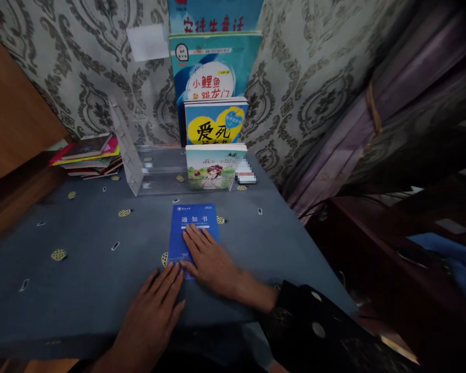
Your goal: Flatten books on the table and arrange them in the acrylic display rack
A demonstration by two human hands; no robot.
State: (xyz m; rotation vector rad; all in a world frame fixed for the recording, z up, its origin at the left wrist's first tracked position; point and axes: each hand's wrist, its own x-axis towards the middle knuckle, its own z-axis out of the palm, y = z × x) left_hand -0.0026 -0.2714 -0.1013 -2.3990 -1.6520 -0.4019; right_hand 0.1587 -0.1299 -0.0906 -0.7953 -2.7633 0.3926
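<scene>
A blue booklet [194, 212] with white Chinese print and "2022" on its cover lies flat on the table. My right hand [209, 256] rests flat on its lower right part, fingers stretched out over the cover. At the booklet's lower left corner is my left hand [155, 303], its fingers extended and the fingertips at the edge. Both hands hold nothing. Behind the booklet, a clear acrylic rack [130, 155] holds several books in tiers, with a pale green picture book [213, 168] in front and a blue and yellow book [216, 122] behind it.
A pile of books and papers [89, 155] sits left of the rack. The dark grey table cloth [89, 280] has a pineapple pattern. Patterned wallpaper [310, 93] stands behind, with a tied curtain [330, 140] on the right and a wooden panel [19, 103] on the left.
</scene>
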